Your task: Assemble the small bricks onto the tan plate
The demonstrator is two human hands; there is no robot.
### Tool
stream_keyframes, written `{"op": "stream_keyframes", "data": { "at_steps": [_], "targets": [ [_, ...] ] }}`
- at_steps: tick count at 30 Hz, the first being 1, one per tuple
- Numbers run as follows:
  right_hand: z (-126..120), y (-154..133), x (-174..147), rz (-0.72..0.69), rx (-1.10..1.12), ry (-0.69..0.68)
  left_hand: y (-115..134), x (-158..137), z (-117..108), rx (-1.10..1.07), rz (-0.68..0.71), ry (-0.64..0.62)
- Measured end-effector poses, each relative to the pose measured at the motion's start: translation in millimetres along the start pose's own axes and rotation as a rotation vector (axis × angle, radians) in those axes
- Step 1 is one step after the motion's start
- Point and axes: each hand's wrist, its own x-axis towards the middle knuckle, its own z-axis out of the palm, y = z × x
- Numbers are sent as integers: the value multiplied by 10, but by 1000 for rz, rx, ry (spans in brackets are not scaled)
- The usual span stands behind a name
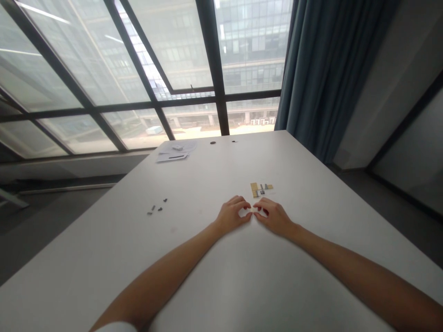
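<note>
My left hand and my right hand meet above the white table, thumbs and fingers pinched toward each other. A small pale piece sits between the fingertips of both hands; its kind is too small to make out. Just beyond my fingers lies a flat group of small yellow and grey pieces, some of them side by side. The fingertips partly hide the pale piece.
Several small dark pieces lie scattered to the left on the white table. Papers with a dark pen-like stick rest at the far left corner. A dark round object is near the far edge, by the windows. A blue curtain hangs at right.
</note>
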Motion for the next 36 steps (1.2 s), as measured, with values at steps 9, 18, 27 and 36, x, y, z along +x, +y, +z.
{"op": "stream_keyframes", "data": {
  "at_steps": [9,18,27,36],
  "targets": [
    [-535,211,301,135,76,296,-49,13,-10,-20,-57,84],
    [-799,549,442,286,-105,203,-31,21,17,-24,-52,94],
    [-479,782,391,399,-213,-68,-50,13,29,-46,-57,94],
    [-446,815,392,410,-195,-79,-28,16,25,-70,-60,88]
  ]
}}
